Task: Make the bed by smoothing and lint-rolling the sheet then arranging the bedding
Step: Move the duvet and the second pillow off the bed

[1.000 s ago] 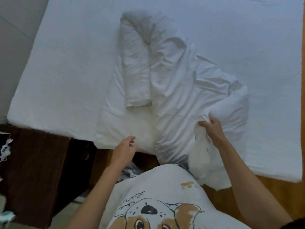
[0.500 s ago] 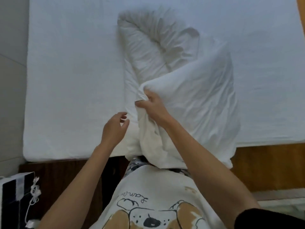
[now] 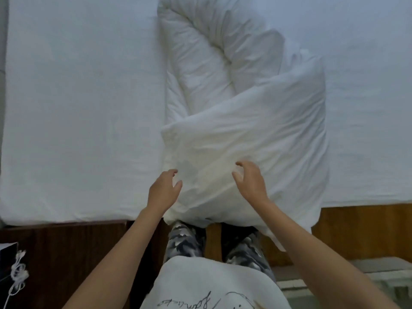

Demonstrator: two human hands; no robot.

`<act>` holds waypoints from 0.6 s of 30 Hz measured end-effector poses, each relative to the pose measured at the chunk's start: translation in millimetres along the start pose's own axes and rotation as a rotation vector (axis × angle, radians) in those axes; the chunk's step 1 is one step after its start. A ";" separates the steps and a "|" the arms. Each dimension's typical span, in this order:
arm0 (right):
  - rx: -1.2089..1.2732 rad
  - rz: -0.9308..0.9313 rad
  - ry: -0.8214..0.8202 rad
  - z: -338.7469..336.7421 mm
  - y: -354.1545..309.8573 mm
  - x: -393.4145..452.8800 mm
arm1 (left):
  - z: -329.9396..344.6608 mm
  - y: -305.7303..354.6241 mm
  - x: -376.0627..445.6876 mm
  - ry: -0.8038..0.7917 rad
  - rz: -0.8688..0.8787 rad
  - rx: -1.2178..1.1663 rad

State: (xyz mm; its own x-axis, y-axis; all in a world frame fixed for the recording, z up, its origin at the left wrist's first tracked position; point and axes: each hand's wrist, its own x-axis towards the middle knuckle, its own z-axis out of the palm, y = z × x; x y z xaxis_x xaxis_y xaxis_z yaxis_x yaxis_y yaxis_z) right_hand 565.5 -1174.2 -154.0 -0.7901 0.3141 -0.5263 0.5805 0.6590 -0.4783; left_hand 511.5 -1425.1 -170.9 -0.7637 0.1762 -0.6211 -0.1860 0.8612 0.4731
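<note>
A white duvet lies bunched and folded over itself in the middle of the bed, its near end hanging over the mattress edge. The white fitted sheet covers the mattress around it. My left hand hovers at the duvet's near left edge with fingers loosely curled, holding nothing. My right hand is above the folded flap, fingers spread and relaxed, with no cloth in its grip.
A dark wooden bed frame runs along the near edge, lighter wood to the right. A dark box with a white cable sits at the lower left. My legs stand against the frame.
My right hand has let go of the duvet corner after folding it leftward over the pile. Both hands now hover free near the duvet's near end.
</note>
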 end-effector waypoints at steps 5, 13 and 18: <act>-0.255 -0.100 0.216 -17.9 62.3 29.3 | 32.4 7.3 59.6 0.013 -0.078 0.046; -0.364 -0.454 0.502 -5.7 81.5 83.0 | 25.5 37.3 158.8 0.162 0.086 0.062; -0.414 -0.431 0.670 -21.6 41.7 176.4 | -9.3 60.2 218.3 0.137 0.312 0.247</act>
State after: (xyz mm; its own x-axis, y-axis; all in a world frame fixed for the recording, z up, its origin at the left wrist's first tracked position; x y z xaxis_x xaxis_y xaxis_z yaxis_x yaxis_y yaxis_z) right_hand 446.0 -1076.5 -251.6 -0.9473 0.2301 0.2227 0.1921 0.9648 -0.1796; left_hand 327.9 -1339.2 -272.2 -0.8381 0.3962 -0.3751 0.2082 0.8677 0.4513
